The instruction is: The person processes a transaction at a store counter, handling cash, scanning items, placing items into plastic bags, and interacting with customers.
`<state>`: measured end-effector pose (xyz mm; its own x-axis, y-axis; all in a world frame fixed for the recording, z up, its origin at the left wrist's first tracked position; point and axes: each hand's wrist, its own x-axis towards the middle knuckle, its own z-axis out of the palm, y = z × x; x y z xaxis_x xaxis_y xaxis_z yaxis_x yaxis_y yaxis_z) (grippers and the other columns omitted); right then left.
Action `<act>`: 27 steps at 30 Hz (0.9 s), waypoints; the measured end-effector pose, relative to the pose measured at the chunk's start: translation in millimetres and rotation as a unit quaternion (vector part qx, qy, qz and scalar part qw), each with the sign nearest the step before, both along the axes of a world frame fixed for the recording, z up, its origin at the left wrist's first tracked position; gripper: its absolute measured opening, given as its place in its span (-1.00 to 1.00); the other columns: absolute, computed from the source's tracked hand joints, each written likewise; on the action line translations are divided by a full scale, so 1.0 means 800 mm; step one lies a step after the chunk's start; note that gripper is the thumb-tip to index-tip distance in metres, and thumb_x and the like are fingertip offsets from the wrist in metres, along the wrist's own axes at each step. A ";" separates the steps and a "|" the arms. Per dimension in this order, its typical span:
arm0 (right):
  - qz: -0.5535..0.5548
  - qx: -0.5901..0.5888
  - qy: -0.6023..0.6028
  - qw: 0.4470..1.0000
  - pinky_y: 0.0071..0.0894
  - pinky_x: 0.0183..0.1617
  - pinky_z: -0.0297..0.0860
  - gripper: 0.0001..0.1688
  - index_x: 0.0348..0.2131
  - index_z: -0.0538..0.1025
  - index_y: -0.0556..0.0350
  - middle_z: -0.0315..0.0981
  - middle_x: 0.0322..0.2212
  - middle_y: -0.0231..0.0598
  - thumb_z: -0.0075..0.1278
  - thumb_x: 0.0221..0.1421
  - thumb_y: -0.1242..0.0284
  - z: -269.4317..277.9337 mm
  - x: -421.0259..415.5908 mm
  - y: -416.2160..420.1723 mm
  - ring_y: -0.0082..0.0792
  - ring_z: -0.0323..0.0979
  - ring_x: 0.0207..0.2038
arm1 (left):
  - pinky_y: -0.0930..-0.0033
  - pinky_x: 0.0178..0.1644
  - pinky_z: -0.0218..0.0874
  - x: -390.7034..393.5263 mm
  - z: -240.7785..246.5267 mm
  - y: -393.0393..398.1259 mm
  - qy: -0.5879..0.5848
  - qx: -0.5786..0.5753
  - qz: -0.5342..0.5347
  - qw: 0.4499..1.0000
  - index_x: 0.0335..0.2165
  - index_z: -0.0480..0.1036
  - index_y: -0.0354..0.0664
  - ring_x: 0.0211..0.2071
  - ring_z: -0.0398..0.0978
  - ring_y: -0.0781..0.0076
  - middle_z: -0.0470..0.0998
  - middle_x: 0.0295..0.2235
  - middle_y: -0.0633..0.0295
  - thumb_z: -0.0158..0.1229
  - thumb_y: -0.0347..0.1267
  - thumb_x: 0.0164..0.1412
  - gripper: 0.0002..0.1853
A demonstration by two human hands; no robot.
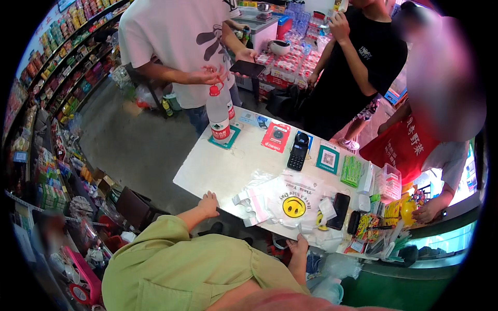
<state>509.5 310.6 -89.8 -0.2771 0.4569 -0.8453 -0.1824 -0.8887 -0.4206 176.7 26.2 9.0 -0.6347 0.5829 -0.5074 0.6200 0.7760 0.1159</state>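
My left hand rests against the near edge of a white counter, holding nothing. Farther right, my right hand is at the same edge, touching or just under it; whether its fingers grip anything is hidden. Between and beyond my hands lie white plastic shopping bags printed with a yellow smiley face. A black smartphone lies to their right. Farther back is a black payment terminal with keys. Two large water bottles with red caps and labels stand upright at the far left corner, one partly behind the other.
Across the counter, a person in a white T-shirt holds a phone, their other hand at the bottle handle. A person in black and another with a red bag stand rightward. Goods shelves curve along the left.
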 end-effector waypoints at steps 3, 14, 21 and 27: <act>0.033 0.023 -0.022 0.999 0.21 0.07 0.09 -0.55 0.05 0.21 0.05 0.23 -0.03 -0.14 -0.20 0.20 0.33 -0.009 0.005 -0.001 -0.01 0.22 0.00 | 0.15 0.08 0.16 -0.003 0.008 -0.001 0.004 0.008 -0.015 1.000 0.08 -0.01 -0.46 0.07 0.16 -0.13 0.08 0.08 -0.24 0.35 -0.11 -0.21 0.03; 0.024 0.063 -0.040 0.997 0.13 -0.04 0.18 -0.61 -0.03 0.28 0.00 0.31 -0.16 -0.19 -0.12 0.17 0.29 -0.003 0.000 -0.009 -0.05 0.28 -0.09 | 0.15 -0.19 0.35 -0.040 -0.004 0.007 0.007 0.022 -0.020 1.000 -0.24 0.37 -0.36 -0.27 0.49 0.03 0.48 -0.29 -0.07 0.15 -0.31 -0.16 -0.55; 0.065 0.063 -0.252 0.964 0.15 -0.06 0.23 -0.51 0.02 0.26 0.07 0.34 -0.22 -0.18 -0.04 0.10 0.39 0.081 -0.020 -0.022 -0.07 0.34 -0.15 | 0.14 -0.06 0.28 -0.104 0.003 0.016 0.067 0.091 -0.017 0.993 -0.09 0.28 -0.39 -0.02 0.32 -0.01 0.32 -0.04 -0.17 0.13 -0.34 -0.10 -0.44; -0.031 0.488 -0.349 0.800 -0.36 -0.05 0.27 -0.43 0.00 0.23 0.32 0.33 -0.19 -0.07 0.01 -0.03 0.57 0.087 -0.057 -0.027 -0.21 0.32 -0.16 | 0.16 0.01 0.22 -0.120 -0.016 0.004 0.125 0.069 -0.022 0.990 0.08 0.07 -0.43 0.07 0.18 -0.11 0.14 0.07 -0.23 0.35 -0.15 -0.24 -0.02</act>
<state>464.0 288.6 -20.0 0.1543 0.9879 -0.0170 0.3680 -0.0734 -0.9269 80.6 29.1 -3.6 -0.7033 0.6648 -0.2516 0.6748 0.7357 0.0576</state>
